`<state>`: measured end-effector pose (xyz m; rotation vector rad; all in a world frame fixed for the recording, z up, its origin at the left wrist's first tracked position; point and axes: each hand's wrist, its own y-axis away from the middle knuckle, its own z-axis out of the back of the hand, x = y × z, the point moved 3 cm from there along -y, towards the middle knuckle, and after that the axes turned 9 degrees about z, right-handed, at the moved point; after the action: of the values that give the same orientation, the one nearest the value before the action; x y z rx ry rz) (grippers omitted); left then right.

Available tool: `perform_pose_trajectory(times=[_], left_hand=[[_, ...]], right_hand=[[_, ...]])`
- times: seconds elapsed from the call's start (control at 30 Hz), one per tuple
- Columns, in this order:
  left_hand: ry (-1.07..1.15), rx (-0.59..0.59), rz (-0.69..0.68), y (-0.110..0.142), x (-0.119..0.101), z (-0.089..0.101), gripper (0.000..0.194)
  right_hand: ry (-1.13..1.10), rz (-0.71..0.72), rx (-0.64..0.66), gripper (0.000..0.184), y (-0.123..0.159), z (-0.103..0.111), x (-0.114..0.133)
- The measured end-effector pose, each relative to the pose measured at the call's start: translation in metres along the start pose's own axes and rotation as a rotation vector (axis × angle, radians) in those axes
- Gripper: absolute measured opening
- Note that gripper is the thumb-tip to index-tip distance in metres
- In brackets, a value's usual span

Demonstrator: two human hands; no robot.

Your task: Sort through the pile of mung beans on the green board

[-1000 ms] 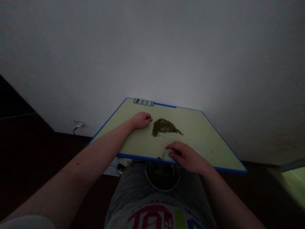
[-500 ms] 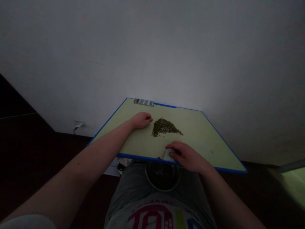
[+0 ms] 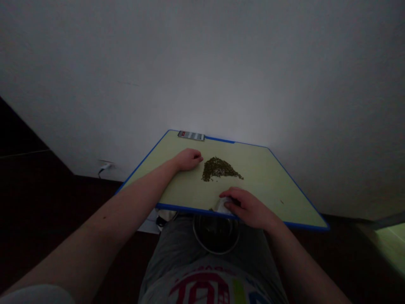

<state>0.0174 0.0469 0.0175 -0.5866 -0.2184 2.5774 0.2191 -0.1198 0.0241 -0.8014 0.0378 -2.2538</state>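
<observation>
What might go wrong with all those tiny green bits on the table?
A few bits lie right by the near edge of the table, next to the pale thing in the right hand. They might fall off, and some could miss the bowl below.

The left hand is very close to the big loose pile, so a bump might scatter it.

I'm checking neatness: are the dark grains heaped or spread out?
Spread: the pale board shows between the dark grains, and some lie apart.
</observation>
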Motion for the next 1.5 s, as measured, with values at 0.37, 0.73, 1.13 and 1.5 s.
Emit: perform_pose_trajectory(times=[0.37,0.73,1.13,1.5], left_hand=[[-0.009,0.000,0.003,0.001,0.000,0.001,0.033],[-0.002,-0.012,-0.005,0.001,0.000,0.000,0.032],[0.002,0.009,0.013,-0.001,0.002,-0.002,0.033],[0.017,0.009,-0.006,0.001,0.001,-0.001,0.033]], right_hand=[[0.026,0.006,0.021,0.026,-0.016,-0.005,-0.001],[-0.008,0.014,0.037,0.026,-0.011,-0.002,0.001],[-0.027,0.017,0.030,0.026,-0.007,0.000,-0.003],[-0.049,-0.010,0.053,0.026,-0.009,-0.002,-0.007]])
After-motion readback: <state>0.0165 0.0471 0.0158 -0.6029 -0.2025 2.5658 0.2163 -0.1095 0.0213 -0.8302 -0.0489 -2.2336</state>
